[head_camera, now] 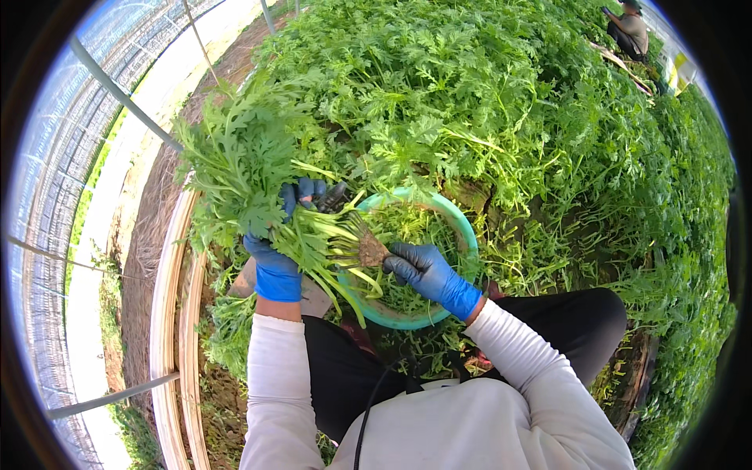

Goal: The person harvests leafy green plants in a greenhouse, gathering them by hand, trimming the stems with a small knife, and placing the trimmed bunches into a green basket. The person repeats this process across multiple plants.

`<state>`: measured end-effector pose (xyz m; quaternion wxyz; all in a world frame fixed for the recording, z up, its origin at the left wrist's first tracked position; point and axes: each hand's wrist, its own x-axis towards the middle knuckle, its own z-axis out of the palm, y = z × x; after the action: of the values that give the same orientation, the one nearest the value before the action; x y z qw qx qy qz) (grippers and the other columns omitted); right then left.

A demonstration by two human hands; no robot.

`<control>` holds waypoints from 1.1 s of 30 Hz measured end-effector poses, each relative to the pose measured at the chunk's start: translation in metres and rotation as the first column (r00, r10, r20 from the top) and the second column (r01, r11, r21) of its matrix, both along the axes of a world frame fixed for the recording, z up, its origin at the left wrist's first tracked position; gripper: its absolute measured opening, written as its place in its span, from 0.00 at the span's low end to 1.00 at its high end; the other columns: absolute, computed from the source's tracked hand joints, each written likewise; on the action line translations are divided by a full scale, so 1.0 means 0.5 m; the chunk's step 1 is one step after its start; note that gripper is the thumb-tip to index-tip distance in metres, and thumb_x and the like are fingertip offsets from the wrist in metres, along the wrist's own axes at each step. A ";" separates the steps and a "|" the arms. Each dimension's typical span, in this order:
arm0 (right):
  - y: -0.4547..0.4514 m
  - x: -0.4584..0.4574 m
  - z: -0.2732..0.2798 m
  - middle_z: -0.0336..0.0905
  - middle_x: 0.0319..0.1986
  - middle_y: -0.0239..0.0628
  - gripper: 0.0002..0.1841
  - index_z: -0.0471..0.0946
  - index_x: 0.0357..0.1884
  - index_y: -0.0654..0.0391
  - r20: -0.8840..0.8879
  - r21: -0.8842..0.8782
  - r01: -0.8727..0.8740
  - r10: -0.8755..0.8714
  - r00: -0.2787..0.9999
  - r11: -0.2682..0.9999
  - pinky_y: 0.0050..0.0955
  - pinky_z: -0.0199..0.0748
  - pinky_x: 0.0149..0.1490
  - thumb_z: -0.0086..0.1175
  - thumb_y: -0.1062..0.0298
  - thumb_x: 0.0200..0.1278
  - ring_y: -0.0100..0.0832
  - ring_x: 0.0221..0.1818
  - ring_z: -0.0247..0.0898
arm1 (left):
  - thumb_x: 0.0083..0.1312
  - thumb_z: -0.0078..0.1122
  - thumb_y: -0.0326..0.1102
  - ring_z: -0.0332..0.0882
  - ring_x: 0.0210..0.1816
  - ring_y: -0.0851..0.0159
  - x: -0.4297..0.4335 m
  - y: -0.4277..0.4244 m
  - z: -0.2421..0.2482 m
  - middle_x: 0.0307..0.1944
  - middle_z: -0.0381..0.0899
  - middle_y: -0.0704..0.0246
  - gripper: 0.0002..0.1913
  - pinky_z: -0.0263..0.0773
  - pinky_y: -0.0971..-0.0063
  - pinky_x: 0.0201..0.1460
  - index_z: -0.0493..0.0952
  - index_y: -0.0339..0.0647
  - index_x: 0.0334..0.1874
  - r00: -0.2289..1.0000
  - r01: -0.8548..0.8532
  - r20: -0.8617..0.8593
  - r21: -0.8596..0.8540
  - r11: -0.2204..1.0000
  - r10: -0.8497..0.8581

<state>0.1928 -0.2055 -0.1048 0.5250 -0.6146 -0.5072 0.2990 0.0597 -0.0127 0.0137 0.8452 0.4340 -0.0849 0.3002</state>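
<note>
My left hand (275, 252), in a blue glove, is closed around a thick bunch of leafy chrysanthemum-like greens (247, 158); the leaves spread to the upper left and the pale stems point right. My right hand (420, 269), gloved too, grips a small rusty hand rake (371, 249) by its handle, most of which is hidden in the fist. The rake's thin tines lie against the cut stems. Beneath the rake and right hand stands a green plastic tub (467, 226) holding loose leaves and stems. A dark object (333, 197) sits by the left fingers, its kind unclear.
Dense greens (446, 76) grow ahead and to the right. Wooden boards (170, 317) run along the left, with metal poles (111, 88) of a greenhouse frame beyond. My bent knees flank the tub. A co-worker (631, 32) crouches far off at upper right.
</note>
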 end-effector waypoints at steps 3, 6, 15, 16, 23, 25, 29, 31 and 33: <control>-0.034 0.061 -0.124 0.79 0.31 0.47 0.23 0.78 0.39 0.61 0.372 -0.554 0.113 0.124 0.920 0.825 0.40 0.73 0.41 0.50 0.47 0.65 0.51 0.34 0.76 | 0.55 0.59 0.49 0.59 0.46 0.62 -0.035 0.022 0.002 0.36 0.60 0.69 0.17 0.53 0.46 0.65 0.61 0.50 0.25 0.988 0.017 0.155 -0.065 0.998 -0.007; -0.077 0.112 -0.206 0.81 0.32 0.44 0.27 0.79 0.39 0.61 0.372 -0.597 0.266 -0.033 0.928 0.757 0.42 0.73 0.42 0.49 0.42 0.64 0.48 0.33 0.77 | 0.56 0.61 0.44 0.61 0.47 0.65 -0.059 0.038 -0.001 0.35 0.60 0.71 0.16 0.48 0.46 0.71 0.60 0.51 0.25 0.984 0.056 0.176 -0.177 0.983 -0.025; 0.001 0.021 -0.015 0.76 0.22 0.32 0.17 0.78 0.35 0.62 -0.338 0.026 -0.078 0.082 0.937 0.997 0.19 0.65 0.28 0.48 0.57 0.70 0.19 0.19 0.63 | 0.56 0.63 0.43 0.64 0.42 0.68 -0.036 0.015 -0.011 0.33 0.61 0.72 0.16 0.47 0.47 0.72 0.62 0.51 0.22 0.986 0.101 0.143 -0.146 0.984 -0.080; 0.006 0.015 -0.019 0.77 0.23 0.35 0.18 0.78 0.37 0.61 -0.250 -0.109 -0.060 0.031 0.968 0.992 0.23 0.67 0.30 0.48 0.55 0.69 0.24 0.21 0.67 | 0.55 0.63 0.44 0.64 0.42 0.68 -0.035 0.013 -0.010 0.33 0.61 0.72 0.16 0.47 0.48 0.73 0.62 0.51 0.22 0.982 0.094 0.177 -0.155 0.983 -0.066; -0.073 0.074 -0.216 0.79 0.34 0.53 0.28 0.79 0.40 0.59 0.365 -0.643 0.096 0.194 0.910 0.760 0.48 0.71 0.46 0.44 0.40 0.64 0.52 0.40 0.75 | 0.59 0.59 0.40 0.63 0.42 0.67 -0.049 0.027 -0.007 0.33 0.60 0.72 0.14 0.54 0.50 0.68 0.62 0.50 0.23 0.926 0.235 0.350 -0.244 0.941 -0.140; -0.067 0.086 -0.218 0.79 0.34 0.54 0.27 0.78 0.39 0.59 0.301 -0.603 0.180 0.012 0.954 0.777 0.49 0.70 0.46 0.45 0.41 0.64 0.53 0.40 0.75 | 0.56 0.61 0.45 0.59 0.42 0.66 -0.051 0.030 -0.006 0.35 0.58 0.72 0.15 0.57 0.53 0.63 0.63 0.51 0.26 0.941 0.180 0.324 -0.249 0.952 -0.093; -0.020 0.095 -0.072 0.74 0.49 0.54 0.35 0.67 0.58 0.65 0.333 -0.416 0.236 -0.094 0.938 0.878 0.42 0.70 0.54 0.52 0.43 0.61 0.50 0.51 0.72 | 0.58 0.58 0.44 0.65 0.45 0.62 -0.042 0.017 0.003 0.36 0.66 0.68 0.13 0.58 0.51 0.64 0.65 0.48 0.28 0.996 -0.044 0.073 -0.167 0.985 0.057; -0.011 0.075 0.035 0.66 0.58 0.53 0.39 0.60 0.64 0.64 -0.077 -0.041 0.146 -0.149 0.986 0.988 0.40 0.65 0.60 0.59 0.48 0.57 0.48 0.60 0.64 | 0.60 0.58 0.41 0.70 0.46 0.59 -0.028 -0.001 0.013 0.40 0.73 0.64 0.12 0.60 0.56 0.64 0.70 0.42 0.37 0.986 -0.156 -0.086 -0.138 0.978 0.145; -0.004 0.031 0.121 0.57 0.64 0.52 0.47 0.53 0.67 0.64 0.108 0.174 0.057 -0.076 0.991 0.983 0.42 0.59 0.65 0.65 0.50 0.52 0.49 0.66 0.56 | 0.61 0.59 0.38 0.75 0.44 0.60 -0.011 -0.035 0.016 0.40 0.78 0.62 0.13 0.69 0.63 0.57 0.74 0.39 0.43 0.811 -0.492 -0.457 -0.197 0.848 0.365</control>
<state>0.2085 -0.2077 -0.0444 0.5556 -0.6002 -0.5391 0.2012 0.0542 -0.0301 0.0218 0.8098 0.3578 0.2398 0.3984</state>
